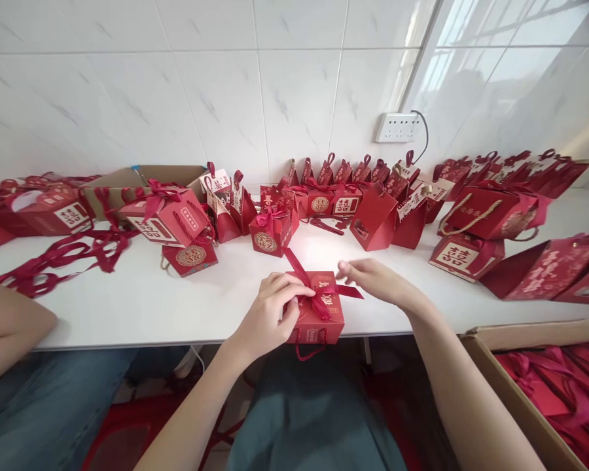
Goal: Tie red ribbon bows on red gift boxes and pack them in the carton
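A red gift box with gold lettering sits at the table's front edge, straight in front of me. A dark red ribbon is tied across its top, with one tail pointing up to the back and another out to the right. My left hand is closed at the box's left side, its fingertips on the ribbon near the knot; part of the ribbon is hidden under them. Just right of the box, my right hand hovers over the right ribbon tail, fingers loosely apart and holding nothing visible. A twisted cord handle hangs off the box's front.
Smaller red boxes and upright red bags stand along the wall. Loose ribbons lie at left, near another person's arm. Scissors lie behind the box. A carton of red ribboned pieces stands at front right.
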Demonstrator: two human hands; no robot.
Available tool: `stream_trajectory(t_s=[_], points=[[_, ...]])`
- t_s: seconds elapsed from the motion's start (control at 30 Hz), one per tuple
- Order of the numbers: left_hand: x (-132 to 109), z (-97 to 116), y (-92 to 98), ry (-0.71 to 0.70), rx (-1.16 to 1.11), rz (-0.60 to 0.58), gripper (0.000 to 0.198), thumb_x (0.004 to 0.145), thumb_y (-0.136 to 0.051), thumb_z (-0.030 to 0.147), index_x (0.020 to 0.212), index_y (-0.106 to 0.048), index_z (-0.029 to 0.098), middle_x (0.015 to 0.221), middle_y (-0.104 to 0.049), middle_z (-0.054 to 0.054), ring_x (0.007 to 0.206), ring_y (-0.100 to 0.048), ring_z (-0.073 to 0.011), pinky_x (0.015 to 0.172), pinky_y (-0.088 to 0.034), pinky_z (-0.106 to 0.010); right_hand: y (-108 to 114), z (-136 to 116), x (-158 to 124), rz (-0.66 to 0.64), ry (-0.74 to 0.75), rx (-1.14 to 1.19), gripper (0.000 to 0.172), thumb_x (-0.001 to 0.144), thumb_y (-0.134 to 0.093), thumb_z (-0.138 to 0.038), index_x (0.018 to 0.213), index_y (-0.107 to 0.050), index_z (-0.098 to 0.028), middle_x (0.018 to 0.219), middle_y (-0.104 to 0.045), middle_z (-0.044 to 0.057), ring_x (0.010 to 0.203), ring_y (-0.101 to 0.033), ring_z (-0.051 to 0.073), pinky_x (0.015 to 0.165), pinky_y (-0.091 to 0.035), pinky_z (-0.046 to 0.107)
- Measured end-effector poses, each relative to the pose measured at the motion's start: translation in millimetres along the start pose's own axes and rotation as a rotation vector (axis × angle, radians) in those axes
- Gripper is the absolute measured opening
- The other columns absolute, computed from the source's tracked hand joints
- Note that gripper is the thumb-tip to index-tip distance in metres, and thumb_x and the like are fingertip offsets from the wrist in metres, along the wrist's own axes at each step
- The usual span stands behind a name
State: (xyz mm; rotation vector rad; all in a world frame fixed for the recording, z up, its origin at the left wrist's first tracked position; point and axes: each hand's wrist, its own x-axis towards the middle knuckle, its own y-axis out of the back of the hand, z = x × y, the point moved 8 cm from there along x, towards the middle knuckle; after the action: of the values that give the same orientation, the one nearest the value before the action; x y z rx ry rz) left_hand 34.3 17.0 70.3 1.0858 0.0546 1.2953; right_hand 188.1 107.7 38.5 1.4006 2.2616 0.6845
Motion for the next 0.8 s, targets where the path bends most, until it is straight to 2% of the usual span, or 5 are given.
stream_trajectory(t_s=[0.13, 0.33, 0.53, 0.7, 0.8], points=[[1, -1, -1.2, 0.006, -0.020, 0.001, 0.029, 0.085, -0.038, 0.005, 0.096, -0.061, 0.019, 0.093, -0.060, -0.004, 0.097, -0.050, -0.0180, 0.087, -0.044, -0.033, -25, 24, -20, -0.330, -0.063, 0.252, 0.055, 0.072, -0.057, -0.068, 0.079, -0.065, -0.014, 0.083, -0.065, 0.008, 0.080, -0.058, 0.020, 0.075, -0.043, 0.033], [1, -1, -1.2, 0.011, -0.019, -0.007, 0.029, 0.085, -0.037, 0.006, 0.096, -0.061, 0.019, 0.095, -0.060, -0.004, 0.098, -0.051, -0.0179, 0.088, -0.044, -0.033, -4, 2, 5, -0.085, 0.038, 0.380, 0.036, 0.077, -0.061, -0.052, 0.076, -0.060, -0.016, 0.072, -0.056, 0.000, 0.068, -0.050, 0.012, 0.067, -0.039, 0.028], [2, 0, -2.0, 0.002, 0.057, -0.050, 0.036, 0.084, -0.037, 0.006, 0.105, -0.061, 0.020, 0.115, -0.057, -0.006, 0.106, -0.050, -0.0193, 0.093, -0.042, -0.035, -13, -27, 39, -0.112, 0.165, 0.421, 0.032, 0.073, -0.064, -0.046, 0.065, -0.055, -0.016, 0.062, -0.046, -0.005, 0.059, -0.040, 0.009, 0.059, -0.033, 0.026], [5, 0, -8.5, -0.015, 0.125, -0.185, 0.047, 0.083, -0.037, 0.006, 0.124, -0.055, 0.021, 0.129, -0.056, -0.002, 0.108, -0.047, -0.0211, 0.098, -0.038, -0.041, -29, -15, 57, -0.193, 0.075, 0.301, 0.027, 0.068, -0.067, -0.042, 0.068, -0.060, -0.015, 0.068, -0.056, 0.000, 0.065, -0.049, 0.012, 0.061, -0.039, 0.026], [6, -3, -9.4, 0.019, 0.130, -0.210, 0.048, 0.084, -0.036, 0.007, 0.126, -0.054, 0.020, 0.129, -0.057, -0.002, 0.108, -0.047, -0.0219, 0.098, -0.038, -0.042, -10, -7, 43, 0.029, 0.032, 0.223, 0.026, 0.074, -0.062, -0.042, 0.077, -0.059, -0.016, 0.069, -0.055, 0.001, 0.066, -0.048, 0.014, 0.061, -0.037, 0.026]])
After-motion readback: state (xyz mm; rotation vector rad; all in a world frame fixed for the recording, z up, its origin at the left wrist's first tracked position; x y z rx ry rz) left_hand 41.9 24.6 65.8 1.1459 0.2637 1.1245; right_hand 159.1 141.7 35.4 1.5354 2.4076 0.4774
